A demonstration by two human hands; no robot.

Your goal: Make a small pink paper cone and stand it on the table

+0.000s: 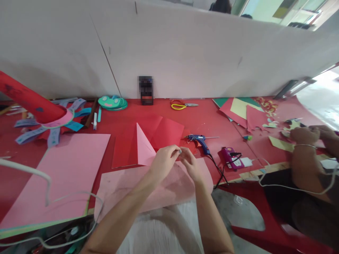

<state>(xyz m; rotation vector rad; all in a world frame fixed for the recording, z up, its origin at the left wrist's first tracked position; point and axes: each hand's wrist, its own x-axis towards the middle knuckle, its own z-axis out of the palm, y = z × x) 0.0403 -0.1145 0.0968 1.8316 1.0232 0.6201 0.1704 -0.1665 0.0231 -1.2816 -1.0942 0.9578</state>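
Observation:
My left hand and my right hand meet fingertip to fingertip above the table's front edge. Both are closed in a pinch; a tiny glint shows between them, too small to name. Just behind my left hand stands a pink paper triangle, on a red folded paper with raised creases. A large pale pink sheet lies under my forearms and hangs over the edge. To the right of my right hand rests a blue glue gun, its cord trailing toward the front.
Scissors with yellow and red handles, a dark blurred-out upright object and green frog-face cutouts line the back. Pink sheets and a red tube are left. Right are a magenta power box, paper scraps and another person's hands.

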